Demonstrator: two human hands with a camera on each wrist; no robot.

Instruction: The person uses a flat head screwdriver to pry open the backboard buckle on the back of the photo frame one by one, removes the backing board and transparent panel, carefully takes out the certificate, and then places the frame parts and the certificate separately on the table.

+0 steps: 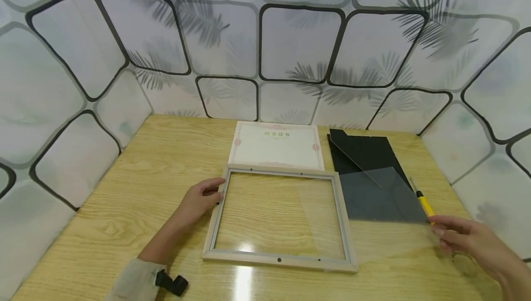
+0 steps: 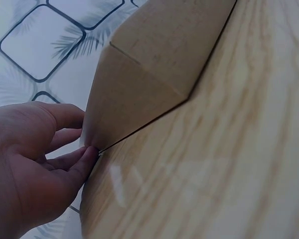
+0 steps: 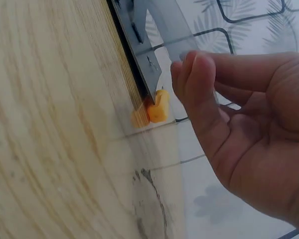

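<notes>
A pale wooden picture frame [image 1: 280, 259] lies flat on the table, with small dark holes along its sides. My left hand [image 1: 202, 199] holds its left side, thumb and fingers at the outer edge; the left wrist view shows the fingertips [image 2: 91, 152] right by a corner of the frame [image 2: 139, 74]. My right hand [image 1: 466, 241] pinches the right edge of a clear sheet [image 1: 373, 199], which reaches over the right part of the frame and overlaps the black backing board [image 1: 365, 149]. In the right wrist view, thumb and fingers of the right hand [image 3: 239, 109] meet at the see-through sheet [image 3: 174, 30].
Behind the frame lies a white certificate [image 1: 275, 146] with pink ornament and printed characters. A screwdriver [image 1: 424, 203] with a yellow handle rests beside the backing board, close to the right hand. Patterned cloth walls [image 1: 298, 43] surround the wooden table [image 1: 137, 176] at the back and sides.
</notes>
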